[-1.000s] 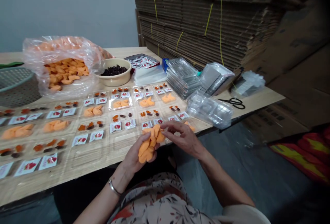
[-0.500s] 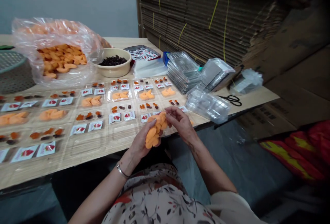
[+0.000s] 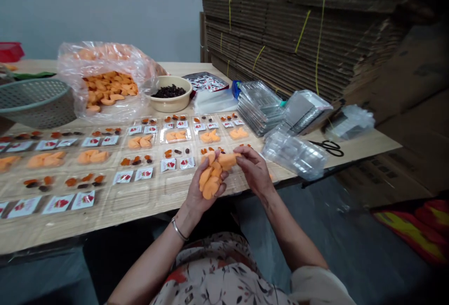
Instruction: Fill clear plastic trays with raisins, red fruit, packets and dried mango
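Note:
Over the table's front edge, my left hand [image 3: 196, 195] is closed around several orange curved pieces [image 3: 210, 183], fanned out in its palm. My right hand [image 3: 255, 170] pinches one orange curved piece [image 3: 228, 161] by its end, just above that handful. Rows of clear plastic trays [image 3: 130, 199] lie beneath and to the left. Many hold white sachets with a red print [image 3: 122, 177], with small orange and dark brown dried pieces [image 3: 136, 160] beside them. Trays in the middle row also hold orange curved pieces [image 3: 93, 156]. My hands partly hide the trays behind them.
Behind the trays stand a grey-green basket [image 3: 38, 101], a clear bag of orange pieces [image 3: 75, 97] and a cream bowl [image 3: 170, 105] of dark pieces. To the right are stacked clear containers [image 3: 261, 108] and black scissors [image 3: 331, 148]. Flattened cardboard [image 3: 273, 38] is piled behind.
My right hand has drawn one orange curved piece a little out from the handful. The view has swung left, so the whole table appears shifted right and slightly lower.

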`<state>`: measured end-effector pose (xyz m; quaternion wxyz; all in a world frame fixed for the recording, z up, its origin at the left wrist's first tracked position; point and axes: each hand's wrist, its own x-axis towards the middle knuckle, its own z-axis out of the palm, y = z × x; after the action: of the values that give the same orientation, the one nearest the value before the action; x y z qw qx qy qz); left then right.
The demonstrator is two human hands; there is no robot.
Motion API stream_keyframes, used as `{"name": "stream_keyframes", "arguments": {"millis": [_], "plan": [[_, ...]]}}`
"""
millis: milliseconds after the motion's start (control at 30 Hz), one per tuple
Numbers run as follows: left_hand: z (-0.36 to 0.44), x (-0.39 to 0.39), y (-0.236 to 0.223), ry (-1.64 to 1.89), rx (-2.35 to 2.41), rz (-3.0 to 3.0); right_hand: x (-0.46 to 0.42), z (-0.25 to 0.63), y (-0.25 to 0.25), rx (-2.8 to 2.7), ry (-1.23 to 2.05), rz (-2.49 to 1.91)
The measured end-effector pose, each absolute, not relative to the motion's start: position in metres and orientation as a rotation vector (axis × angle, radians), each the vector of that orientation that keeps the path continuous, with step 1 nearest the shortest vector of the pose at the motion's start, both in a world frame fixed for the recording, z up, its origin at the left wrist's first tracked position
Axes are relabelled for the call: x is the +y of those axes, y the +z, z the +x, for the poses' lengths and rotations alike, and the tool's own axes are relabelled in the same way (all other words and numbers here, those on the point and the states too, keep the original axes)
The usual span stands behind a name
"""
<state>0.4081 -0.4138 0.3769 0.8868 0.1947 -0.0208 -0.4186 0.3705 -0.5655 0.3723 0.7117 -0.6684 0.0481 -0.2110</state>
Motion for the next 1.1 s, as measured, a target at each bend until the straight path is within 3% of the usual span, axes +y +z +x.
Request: {"name": "stream_keyframes", "arguments": {"millis": [200, 400, 667, 800, 933, 1100], "plan": [[0.413, -0.407, 0.372, -0.803, -0.013, 0.438, -0.563, 0.374, 0.375, 0.190, -0.575, -1.382], [0.415, -0.378, 0.374, -0.757, -0.027, 0.623, -0.604, 0.322, 0.374, 0.200, -0.809, -1.895], [0.411, -0.376, 0.377, -0.803, -0.071, 0.642, -0.621, 0.294, 0.323, 0.141, -0.786, -2.393], [0.407, -0.378, 0.375, -0.881, -0.079, 0.667, -0.625, 0.295, 0.327, 0.100, -0.754, -2.551], [0.404, -0.378, 0.372, -1.006, -0.091, 0.695, -0.605, 0.302, 0.354, 0.136, -0.655, -2.337], [0.405, -0.375, 0.364, -1.108, -0.159, 0.789, -0.565, 0.327, 0.373, -0.078, -0.152, -1.865]]}}
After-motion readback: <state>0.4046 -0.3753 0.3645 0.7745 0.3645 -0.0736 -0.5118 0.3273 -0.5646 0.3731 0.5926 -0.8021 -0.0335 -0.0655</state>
